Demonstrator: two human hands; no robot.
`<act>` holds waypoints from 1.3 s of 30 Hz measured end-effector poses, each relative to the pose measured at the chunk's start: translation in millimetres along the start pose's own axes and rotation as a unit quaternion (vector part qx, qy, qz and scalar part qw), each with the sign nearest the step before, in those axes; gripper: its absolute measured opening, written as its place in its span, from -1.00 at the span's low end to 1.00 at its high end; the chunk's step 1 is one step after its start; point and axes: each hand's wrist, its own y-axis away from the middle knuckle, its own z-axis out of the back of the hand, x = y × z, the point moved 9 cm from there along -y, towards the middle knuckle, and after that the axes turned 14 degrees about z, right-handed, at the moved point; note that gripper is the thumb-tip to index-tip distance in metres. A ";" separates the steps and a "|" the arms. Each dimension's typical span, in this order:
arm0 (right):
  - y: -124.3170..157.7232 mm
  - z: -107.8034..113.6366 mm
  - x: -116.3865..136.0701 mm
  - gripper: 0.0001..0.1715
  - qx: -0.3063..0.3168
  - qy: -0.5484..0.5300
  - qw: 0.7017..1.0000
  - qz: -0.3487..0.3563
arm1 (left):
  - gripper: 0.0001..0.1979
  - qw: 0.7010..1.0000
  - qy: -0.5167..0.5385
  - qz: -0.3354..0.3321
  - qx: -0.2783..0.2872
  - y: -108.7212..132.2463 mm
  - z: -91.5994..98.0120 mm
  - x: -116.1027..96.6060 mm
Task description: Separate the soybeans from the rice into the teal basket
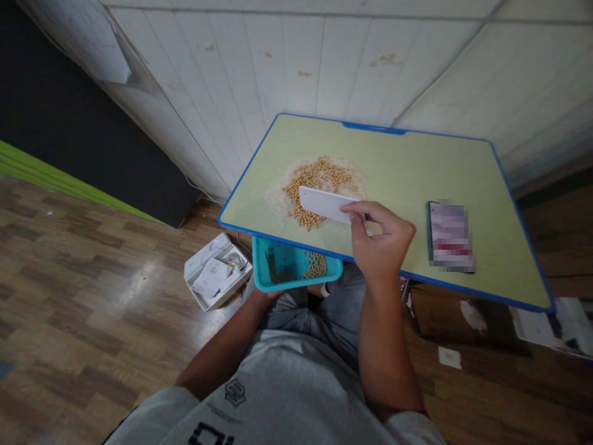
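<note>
My right hand (383, 238) pinches one end of a white flat plastic card (322, 203), held on edge over the table. The card's lower edge stands at a spread pile of yellow soybeans (309, 176) mixed with white rice grains (278, 204). Just below the table's near edge is a teal tray (296, 285), partly covered by that edge. Soybeans (317, 264) lie in its right side and small green beans (281, 275) in its left. My left hand (272, 295) holds the tray from beneath; its fingers are hidden.
The small table (398, 173) has a pale green top and blue rim, against a white panelled wall (301, 55). A phone (449, 238) lies on its right side. An open white box (217, 272) with papers and cables sits on the wooden floor (115, 309) to the left.
</note>
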 end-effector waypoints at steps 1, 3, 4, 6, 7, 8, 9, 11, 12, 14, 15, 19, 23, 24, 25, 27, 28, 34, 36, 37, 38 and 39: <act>0.1 0.6 1.8 -0.64 0.001 -0.002 1.000 0.002 | 0.00 1.000 0.007 0.007 0.019 -1.5 -2.5 0.4; 0.8 2.1 4.7 -0.64 0.000 -0.005 1.000 0.005 | 0.04 0.998 0.026 0.011 0.049 -2.3 -7.3 -0.8; 1.5 3.1 5.7 -0.64 -0.002 -0.005 1.000 0.005 | 0.07 0.998 0.033 0.010 0.056 -1.9 -8.9 -1.8; 3.6 4.9 6.7 -0.64 -0.008 -0.002 1.000 0.005 | 0.18 0.997 0.039 0.009 0.070 -0.2 -12.7 -3.0; 5.0 5.6 6.8 -0.64 -0.010 0.000 1.000 0.003 | 0.23 0.996 0.037 0.010 0.079 0.8 -15.2 -3.0; 6.5 6.0 6.6 -0.64 -0.010 0.001 1.000 0.001 | 0.27 0.996 0.031 0.010 0.088 1.8 -17.8 -2.8; 8.0 6.2 6.3 -0.65 -0.010 0.002 1.000 -0.002 | 0.31 0.995 0.025 0.010 0.096 2.8 -20.3 -2.7; 11.1 6.6 5.5 -0.65 -0.012 -0.001 1.000 -0.008 | 0.35 0.995 0.014 0.007 0.099 3.8 -22.2 -2.8; 12.5 6.9 5.4 -0.66 -0.014 -0.003 1.000 -0.010 | 0.36 0.996 0.009 0.010 0.092 3.5 -21.4 -2.0; 15.4 7.9 5.9 -0.66 -0.019 -0.006 1.000 -0.012 | 0.34 0.998 -0.005 0.020 0.068 1.8 -17.3 0.8; 17.1 8.9 6.3 -0.67 -0.024 -0.006 1.000 -0.013 | 0.32 0.998 -0.008 0.020 0.056 0.8 -14.9 1.3; 27.3 13.3 5.3 -0.71 -0.048 -0.019 0.998 -0.029 | 0.24 0.999 0.023 -0.012 0.043 0.5 -11.8 -4.3; 39.4 12.6 0.3 -0.76 -0.048 -0.051 0.996 -0.051 | 0.24 0.999 -0.011 0.019 0.040 2.7 -19.6 -2.9; 41.7 11.8 -1.2 -0.77 -0.043 -0.053 0.996 -0.056 | 0.23 0.998 -0.022 0.026 0.044 3.2 -21.5 -2.2; 43.5 11.2 -2.6 -0.78 -0.039 -0.053 0.996 -0.060 | 0.23 0.998 -0.029 0.029 0.048 3.3 -22.2 -1.7; 45.7 9.9 -5.0 -0.79 -0.031 -0.051 0.996 -0.067 | 0.23 0.998 -0.033 0.023 0.048 2.0 -19.1 -1.5; 46.2 9.4 -5.8 -0.79 -0.029 -0.052 0.996 -0.069 | 0.23 0.998 -0.034 0.017 0.046 0.7 -16.2 -1.3; 47.9 8.0 -7.4 -0.80 -0.033 -0.075 0.994 -0.074 | -0.02 0.992 -0.017 -0.009 0.122 -4.1 -17.5 0.0; 48.8 6.9 -7.7 -0.80 -0.029 -0.077 0.993 -0.081 | -0.17 0.991 0.004 -0.014 0.135 -5.0 -17.9 -1.1; 49.2 6.3 -7.6 -0.81 -0.026 -0.079 0.993 -0.083 | -0.19 0.991 0.014 -0.014 0.133 -6.1 -16.6 -1.2; 49.3 5.7 -7.4 -0.81 -0.024 -0.081 0.993 -0.084 | -0.20 0.991 0.022 -0.013 0.129 -7.6 -14.5 -0.9; 49.4 5.2 -7.1 -0.81 -0.022 -0.083 0.993 -0.085 | -0.20 0.992 0.027 -0.012 0.124 -9.2 -12.3 -0.3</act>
